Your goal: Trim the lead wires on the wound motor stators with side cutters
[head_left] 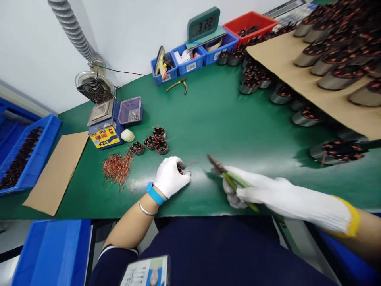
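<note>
My left hand, in a white glove, is closed around a small motor stator on the green bench; most of it is hidden by the fingers. Thin wire ends stick out from it to the right. My right hand, gloved too and a little blurred, grips green-handled pliers whose dark jaws point up and left, apart from the stator. Several small wound stators stand just beyond my left hand. To the left lies a heap of copper wire clippings.
A blue solder pot unit and a purple bin stand at the left, under a fan and duct. Yellow-handled pliers lie near blue boxes. Larger stators and a stacked cardboard sheet fill the right.
</note>
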`<state>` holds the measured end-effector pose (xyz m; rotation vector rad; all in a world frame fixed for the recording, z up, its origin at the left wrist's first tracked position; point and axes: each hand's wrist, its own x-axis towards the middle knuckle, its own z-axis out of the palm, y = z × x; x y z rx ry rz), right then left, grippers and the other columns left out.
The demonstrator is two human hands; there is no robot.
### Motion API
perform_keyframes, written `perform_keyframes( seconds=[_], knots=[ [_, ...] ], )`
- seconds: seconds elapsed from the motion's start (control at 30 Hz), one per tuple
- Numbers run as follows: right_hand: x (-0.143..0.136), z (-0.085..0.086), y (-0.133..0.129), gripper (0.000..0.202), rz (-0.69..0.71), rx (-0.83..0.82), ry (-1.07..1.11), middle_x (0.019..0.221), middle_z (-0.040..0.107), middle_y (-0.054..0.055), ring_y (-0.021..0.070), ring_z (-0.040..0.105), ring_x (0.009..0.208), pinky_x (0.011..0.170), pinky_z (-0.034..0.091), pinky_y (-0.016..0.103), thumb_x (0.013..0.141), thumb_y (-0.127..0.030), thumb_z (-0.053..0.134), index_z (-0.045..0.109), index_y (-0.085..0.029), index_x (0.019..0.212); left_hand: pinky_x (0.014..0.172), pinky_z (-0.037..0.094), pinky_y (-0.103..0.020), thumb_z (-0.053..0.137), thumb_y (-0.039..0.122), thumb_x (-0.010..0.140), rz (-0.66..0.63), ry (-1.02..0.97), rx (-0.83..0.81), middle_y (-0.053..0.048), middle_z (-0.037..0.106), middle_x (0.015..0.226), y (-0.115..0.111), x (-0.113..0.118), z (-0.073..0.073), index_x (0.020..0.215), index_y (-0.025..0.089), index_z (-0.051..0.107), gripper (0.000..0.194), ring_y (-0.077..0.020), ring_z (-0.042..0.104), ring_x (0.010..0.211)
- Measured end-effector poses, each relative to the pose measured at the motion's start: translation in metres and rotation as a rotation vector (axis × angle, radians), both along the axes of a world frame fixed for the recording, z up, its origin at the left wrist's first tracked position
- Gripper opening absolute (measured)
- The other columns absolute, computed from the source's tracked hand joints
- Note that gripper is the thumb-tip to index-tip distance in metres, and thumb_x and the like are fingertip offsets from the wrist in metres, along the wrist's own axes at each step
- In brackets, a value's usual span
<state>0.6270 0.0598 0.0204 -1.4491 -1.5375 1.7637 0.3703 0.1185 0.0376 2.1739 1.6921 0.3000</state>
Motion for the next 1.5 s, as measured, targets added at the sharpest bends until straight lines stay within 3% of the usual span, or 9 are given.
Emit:
perform_keyframes(
  seconds=[0.1, 0.3, 0.67, 0.9, 1.07, 1.23, 1.37, 1.43, 1.5],
  knots=[
    [-0.019, 0.02, 0.004, 0.054, 0.09, -0.36, 0.232, 0.086, 0.065, 0.003, 0.0173, 0.064, 0.071, 0.07, 0.055, 0.032, 0.068, -0.051, 0.072, 0.059, -0.02, 0.11, 0.083, 0.053, -0.037, 0.071, 0.026, 0.075, 0.01, -0.027, 0.0, -0.005, 0.07, 0.085, 0.0, 0.0, -0.001, 0.082, 0.022, 0.057, 0.016, -0.0236, 0.066, 0.086],
    [-0.025, 0.027, 0.011, 0.06, 0.045, -0.452, 0.319, 0.087, 0.067, 0.006, 0.0148, 0.065, 0.071, 0.066, 0.055, 0.026, 0.072, -0.051, 0.079, 0.059, -0.019, 0.119, 0.079, 0.053, -0.035, 0.07, 0.027, 0.075, 0.003, -0.048, 0.004, -0.003, 0.068, 0.083, 0.0, -0.001, -0.002, 0.08, 0.022, 0.055, 0.017, -0.0207, 0.065, 0.08],
    [-0.032, -0.004, 0.013, 0.061, 0.002, -0.461, 0.385, 0.084, 0.066, 0.003, 0.0139, 0.064, 0.063, 0.06, 0.054, 0.027, 0.078, -0.052, 0.076, 0.054, -0.025, 0.128, 0.08, 0.052, -0.034, 0.071, 0.028, 0.076, 0.003, -0.05, 0.01, -0.002, 0.067, 0.08, 0.0, -0.001, -0.002, 0.078, 0.022, 0.053, 0.019, -0.02, 0.064, 0.081],
    [-0.035, 0.005, 0.019, 0.046, 0.095, -0.39, 0.265, 0.077, 0.063, 0.001, 0.0121, 0.063, 0.06, 0.059, 0.054, 0.025, 0.078, -0.047, 0.074, 0.055, -0.022, 0.112, 0.079, 0.051, -0.034, 0.071, 0.029, 0.076, 0.003, -0.055, 0.015, -0.002, 0.066, 0.079, 0.0, -0.001, -0.005, 0.077, 0.023, 0.053, 0.02, -0.0207, 0.064, 0.081],
    [-0.039, 0.014, 0.019, 0.054, 0.092, -0.381, 0.223, 0.073, 0.06, -0.002, 0.0124, 0.06, 0.06, 0.061, 0.056, 0.028, 0.074, -0.048, 0.076, 0.05, -0.022, 0.114, 0.081, 0.053, -0.036, 0.071, 0.03, 0.075, -0.012, -0.046, -0.016, -0.002, 0.067, 0.079, 0.0, -0.002, 0.0, 0.078, 0.022, 0.054, 0.019, -0.022, 0.065, 0.083],
    [-0.04, 0.014, 0.019, 0.051, 0.046, -0.401, 0.242, 0.067, 0.051, -0.006, 0.0106, 0.053, 0.055, 0.056, 0.052, 0.027, 0.073, -0.041, 0.077, 0.052, -0.024, 0.114, 0.091, 0.055, -0.04, 0.081, 0.04, 0.066, -0.163, -0.053, -0.058, -0.009, 0.071, 0.105, 0.002, -0.021, 0.017, 0.104, 0.019, 0.061, 0.048, -0.0269, 0.068, 0.1],
    [-0.037, 0.013, 0.021, 0.046, 0.101, -0.359, 0.236, 0.064, 0.055, -0.005, 0.0121, 0.055, 0.056, 0.055, 0.05, 0.025, 0.075, -0.045, 0.076, 0.054, -0.022, 0.108, 0.098, 0.054, -0.039, 0.076, 0.031, 0.07, -0.231, -0.015, -0.077, -0.01, 0.071, 0.119, 0.001, -0.03, 0.025, 0.124, 0.019, 0.059, 0.059, -0.0282, 0.069, 0.11],
    [-0.033, 0.011, 0.02, 0.047, 0.113, -0.329, 0.304, 0.07, 0.059, -0.002, 0.0133, 0.058, 0.058, 0.056, 0.051, 0.026, 0.076, -0.049, 0.077, 0.054, -0.02, 0.105, 0.096, 0.055, -0.039, 0.078, 0.036, 0.071, -0.177, 0.02, -0.086, -0.01, 0.074, 0.116, -0.002, -0.026, 0.026, 0.132, 0.019, 0.056, 0.067, -0.0294, 0.071, 0.107],
    [-0.028, 0.008, 0.018, 0.053, 0.036, -0.348, 0.398, 0.084, 0.064, 0.003, 0.0166, 0.065, 0.067, 0.062, 0.056, 0.03, 0.076, -0.051, 0.077, 0.056, -0.02, 0.113, 0.088, 0.057, -0.042, 0.079, 0.052, 0.071, -0.007, 0.098, -0.051, -0.011, 0.076, 0.104, -0.005, -0.021, 0.028, 0.133, 0.017, 0.058, 0.074, -0.0331, 0.073, 0.098]
  ],
)
